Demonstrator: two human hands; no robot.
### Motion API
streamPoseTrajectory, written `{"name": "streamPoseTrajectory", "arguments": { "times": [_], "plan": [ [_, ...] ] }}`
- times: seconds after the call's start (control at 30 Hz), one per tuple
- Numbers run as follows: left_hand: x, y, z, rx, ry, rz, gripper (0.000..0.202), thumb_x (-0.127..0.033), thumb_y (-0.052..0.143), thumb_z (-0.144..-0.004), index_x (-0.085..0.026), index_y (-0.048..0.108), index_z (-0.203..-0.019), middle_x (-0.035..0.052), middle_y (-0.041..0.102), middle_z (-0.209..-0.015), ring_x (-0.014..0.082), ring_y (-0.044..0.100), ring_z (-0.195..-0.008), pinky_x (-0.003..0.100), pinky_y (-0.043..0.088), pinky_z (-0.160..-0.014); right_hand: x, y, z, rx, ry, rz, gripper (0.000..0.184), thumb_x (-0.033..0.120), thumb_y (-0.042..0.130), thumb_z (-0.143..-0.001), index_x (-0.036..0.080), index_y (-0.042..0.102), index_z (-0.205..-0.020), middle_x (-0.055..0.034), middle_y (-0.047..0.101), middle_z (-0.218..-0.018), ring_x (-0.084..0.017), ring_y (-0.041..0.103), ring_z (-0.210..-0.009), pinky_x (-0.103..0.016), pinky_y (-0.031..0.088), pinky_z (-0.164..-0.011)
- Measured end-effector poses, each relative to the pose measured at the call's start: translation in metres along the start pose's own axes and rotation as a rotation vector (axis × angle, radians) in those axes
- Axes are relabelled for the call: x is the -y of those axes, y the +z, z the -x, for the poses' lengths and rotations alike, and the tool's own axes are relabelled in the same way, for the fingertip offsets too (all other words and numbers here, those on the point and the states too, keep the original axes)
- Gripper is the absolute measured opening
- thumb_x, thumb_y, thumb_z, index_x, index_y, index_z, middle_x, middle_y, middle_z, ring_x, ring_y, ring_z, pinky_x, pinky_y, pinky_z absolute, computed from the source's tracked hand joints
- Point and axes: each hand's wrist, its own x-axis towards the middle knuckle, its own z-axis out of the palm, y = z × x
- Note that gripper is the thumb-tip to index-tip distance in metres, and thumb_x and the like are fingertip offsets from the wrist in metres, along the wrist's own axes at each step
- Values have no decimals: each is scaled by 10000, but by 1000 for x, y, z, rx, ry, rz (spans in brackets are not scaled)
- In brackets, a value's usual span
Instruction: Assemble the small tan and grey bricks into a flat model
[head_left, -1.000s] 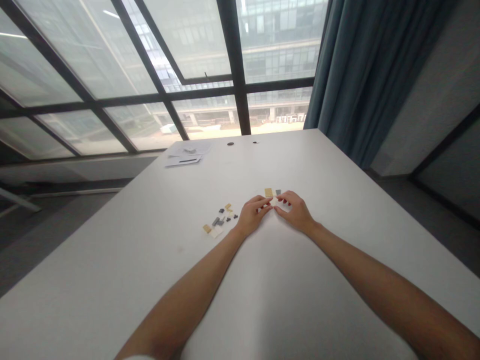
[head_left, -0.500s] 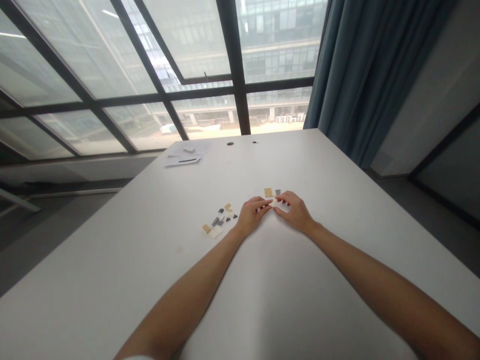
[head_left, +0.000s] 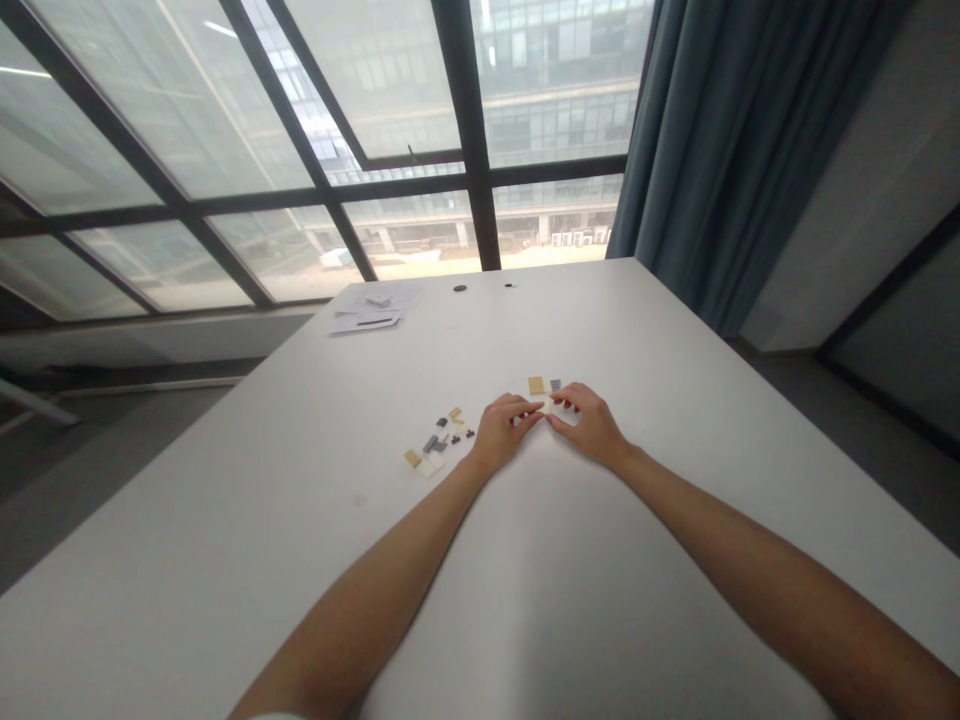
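Note:
My left hand (head_left: pixel 504 425) and my right hand (head_left: pixel 589 422) meet low over the table. Between their fingertips is a small pale piece (head_left: pixel 547 404), mostly covered; it looks like a toy building brick. The left thumb and forefinger are pinched together on its left side. On the other side, my right thumb and curled fingers close around it. Just beyond the fingers lie a tan studded plate (head_left: pixel 535 385) and a smaller grey brick (head_left: pixel 556 384).
Left of my hands lie several loose pieces: grey bricks (head_left: pixel 430 443), a tan plate (head_left: pixel 412 458), white plates (head_left: pixel 431 464) and small black parts (head_left: pixel 470 433). Papers (head_left: pixel 367 320) rest at the table's far left, before the window. A blue curtain (head_left: pixel 697 150) hangs at right.
Hardly anything differs. Both hands stay in the same place with the pale piece between their fingertips, and the loose pieces lie as before.

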Motion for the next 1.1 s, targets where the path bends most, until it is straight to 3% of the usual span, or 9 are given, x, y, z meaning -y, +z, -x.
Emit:
{"name": "streamPoseTrajectory", "arguments": {
  "times": [0.63,1.1],
  "plan": [
    [-8,-4,-1,-28,7,-17,144,-319,675,-891,-214,771,-913,26,713,-753,142,548,-668,286,464,-662,2,-1,-1,8,17,2,186,230,692,-813,207,644,-991,-49,636,-885,-211,589,-831,-344,506,-745],
    [-5,-2,0,15,-48,-30,116,-286,650,-895,-209,734,-875,16,669,-751,143,561,-727,259,450,-649,1,-1,-1,3,15,18,181,223,686,-812,204,648,-989,-48,630,-871,-219,586,-847,-348,498,-746]
  ]
}}
